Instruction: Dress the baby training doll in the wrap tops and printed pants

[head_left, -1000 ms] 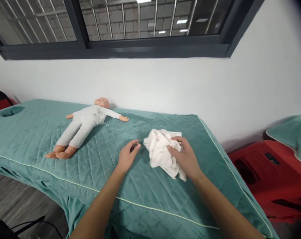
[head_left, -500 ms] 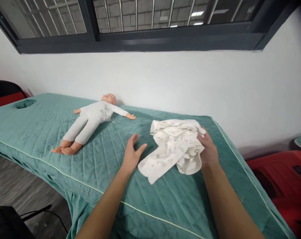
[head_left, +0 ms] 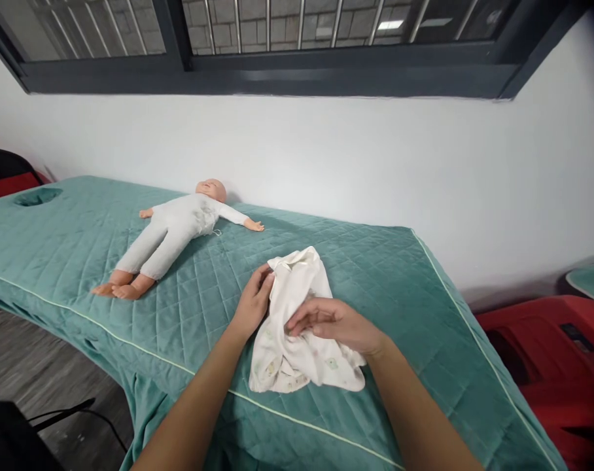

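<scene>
A crumpled white baby garment with small printed figures lies bunched on the green quilted bed cover. My left hand grips the garment's upper left edge, thumb against the cloth. Above the middle of the cloth is my right hand, its fingers loosely bent, with a gap between thumb and fingers; whether the fingertips touch the fabric is hard to tell. To the left a baby doll in a white suit lies on its back, arms spread, feet toward the near edge.
A white wall with a dark-framed, barred window runs behind the bed. The cover has a round hole at far left. A red plastic object stands at right. A black item and a cable are at lower left.
The garment has been turned and moved left and nearer. My left hand has taken hold of its edge. My right hand has let go of its right side and moved left over it.
</scene>
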`<state>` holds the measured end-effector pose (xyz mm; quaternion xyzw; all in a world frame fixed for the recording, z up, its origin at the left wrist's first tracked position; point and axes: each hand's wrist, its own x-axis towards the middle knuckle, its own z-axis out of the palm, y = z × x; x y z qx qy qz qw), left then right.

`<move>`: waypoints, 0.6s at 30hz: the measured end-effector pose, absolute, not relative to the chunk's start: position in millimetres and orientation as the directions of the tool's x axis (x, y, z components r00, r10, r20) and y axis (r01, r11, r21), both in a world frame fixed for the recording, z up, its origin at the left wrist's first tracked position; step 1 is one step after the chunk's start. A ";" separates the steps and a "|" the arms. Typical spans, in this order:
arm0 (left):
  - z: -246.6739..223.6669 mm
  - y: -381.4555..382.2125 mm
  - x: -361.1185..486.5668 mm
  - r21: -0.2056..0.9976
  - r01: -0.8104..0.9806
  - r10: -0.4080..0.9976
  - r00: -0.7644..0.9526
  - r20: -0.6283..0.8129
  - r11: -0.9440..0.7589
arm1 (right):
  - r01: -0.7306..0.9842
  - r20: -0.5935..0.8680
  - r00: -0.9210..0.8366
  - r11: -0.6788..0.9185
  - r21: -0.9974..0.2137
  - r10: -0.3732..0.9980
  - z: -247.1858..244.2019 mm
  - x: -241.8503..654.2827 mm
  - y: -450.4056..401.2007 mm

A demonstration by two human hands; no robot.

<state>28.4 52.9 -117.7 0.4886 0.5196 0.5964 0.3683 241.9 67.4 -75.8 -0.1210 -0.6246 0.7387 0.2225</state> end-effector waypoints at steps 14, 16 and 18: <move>-111.8 85.4 32.7 0.980 -0.152 0.976 -0.197 0.096 -0.127 | 0.532 0.290 -0.500 0.554 -0.640 0.816 -63.1 194.1 10.4; -110.5 86.4 30.1 0.950 -0.274 0.962 -0.262 0.078 -0.152 | 0.560 0.259 -0.522 0.556 -0.614 0.812 -60.7 197.6 12.8; -111.0 86.2 25.2 0.880 -0.443 0.946 -0.325 0.019 -0.170 | 0.524 0.246 -0.520 0.533 -0.665 0.818 -53.2 212.6 25.2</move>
